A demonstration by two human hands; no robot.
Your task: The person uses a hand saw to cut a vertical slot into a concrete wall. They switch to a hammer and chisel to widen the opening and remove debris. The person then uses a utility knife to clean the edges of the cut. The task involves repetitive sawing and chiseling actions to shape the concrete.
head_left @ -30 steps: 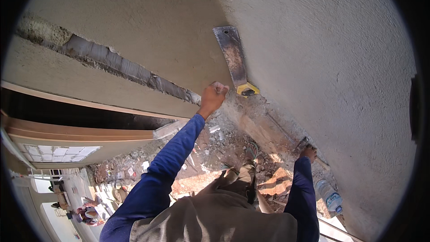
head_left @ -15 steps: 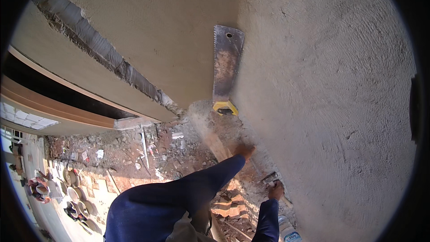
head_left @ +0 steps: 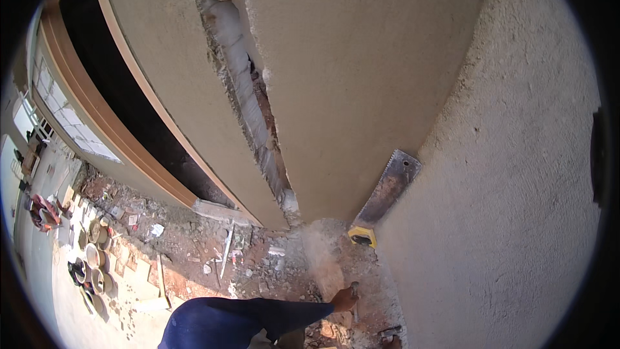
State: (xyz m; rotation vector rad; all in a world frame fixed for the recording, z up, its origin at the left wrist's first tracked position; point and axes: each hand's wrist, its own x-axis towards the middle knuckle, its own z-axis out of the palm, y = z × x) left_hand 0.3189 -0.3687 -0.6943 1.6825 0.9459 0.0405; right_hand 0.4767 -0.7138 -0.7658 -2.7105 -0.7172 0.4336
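My left hand (head_left: 344, 300) reaches down at the end of a blue sleeve, its fingers closed round a slim metal chisel (head_left: 356, 315). Below and to the right, at the picture's lower rim, my right hand (head_left: 391, 344) is mostly cut off. It grips a hammer (head_left: 390, 331), of which only the metal head shows. Both hands are low over the dusty ground beside the right wall. Ahead of them a handsaw (head_left: 389, 184) with a yellow and black handle leans in the wall corner, handle down.
A rough slot (head_left: 242, 77) runs down the plastered wall (head_left: 336, 90) ahead. Left of it is a wooden frame (head_left: 106, 110) round a dark opening. Rubble (head_left: 258, 268) litters the ground, and several buckets (head_left: 97, 255) stand at the far left, near another person (head_left: 45, 212).
My view has tilted up and turned left, so the saw, slot and hands sit lower and further right or nearer the rim. The right hand is now mostly out of the picture, still with the hammer.
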